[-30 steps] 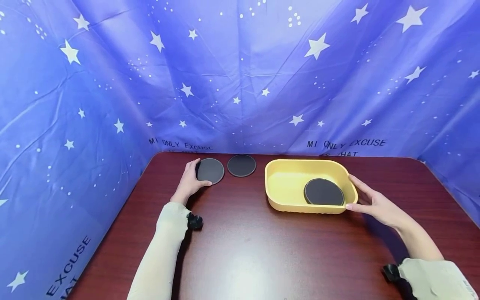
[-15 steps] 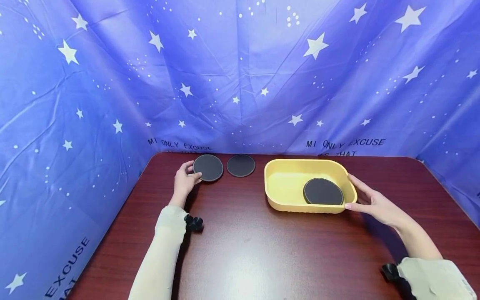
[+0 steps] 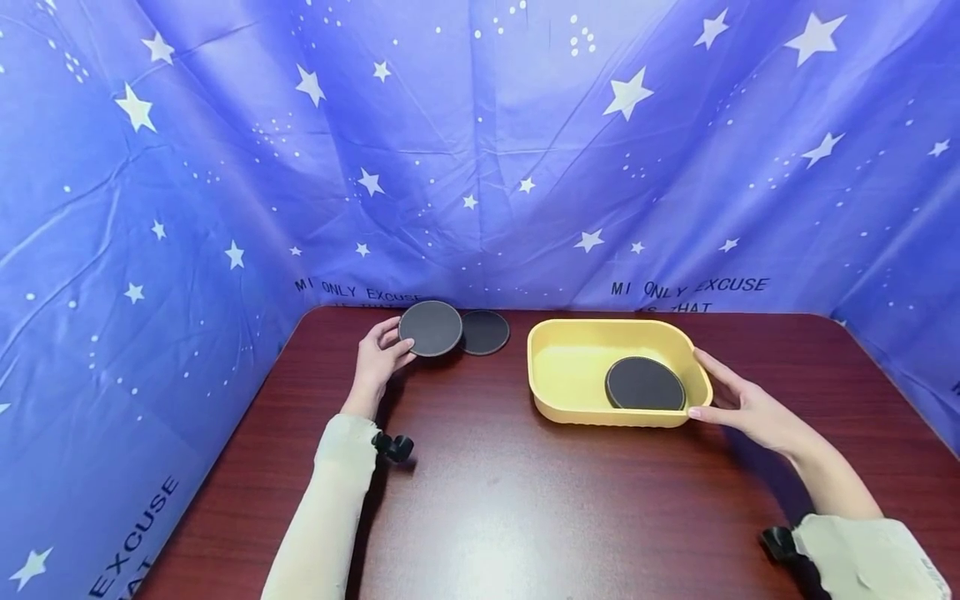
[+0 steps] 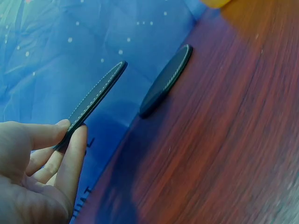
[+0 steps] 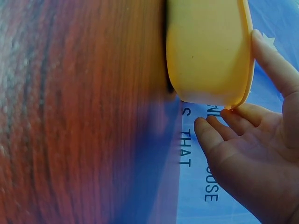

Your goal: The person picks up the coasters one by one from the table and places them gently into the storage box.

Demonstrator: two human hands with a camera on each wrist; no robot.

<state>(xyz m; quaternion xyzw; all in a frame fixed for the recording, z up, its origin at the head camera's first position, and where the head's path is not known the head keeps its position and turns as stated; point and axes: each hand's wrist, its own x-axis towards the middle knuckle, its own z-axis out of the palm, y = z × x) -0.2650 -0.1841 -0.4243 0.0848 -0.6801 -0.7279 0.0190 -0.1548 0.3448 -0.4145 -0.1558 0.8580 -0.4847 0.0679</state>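
Note:
My left hand (image 3: 380, 354) pinches a round black coaster (image 3: 431, 328) between thumb and fingers, raised above the tabletop. White stitching along the held coaster's edge (image 4: 96, 100) shows in the left wrist view. Just right of it a second black coaster (image 3: 486, 332) lies on the table, partly covered by the held one in the head view. A yellow rectangular bin (image 3: 573, 367) with rounded corners stands to the right, and another black coaster (image 3: 645, 384) sits inside its right part. My right hand (image 3: 757, 417) rests against the bin's right end, thumb and fairly straight fingertips touching it.
The dark red wooden table (image 3: 480, 492) ends at the back against a blue star-printed cloth (image 3: 480, 167), which also hangs along the left and right sides. Black wrist devices sit at both sleeves.
My left hand has lifted the left coaster off the table and carried it slightly right, so it now overlaps the second coaster in view. The right hand and bin stay put.

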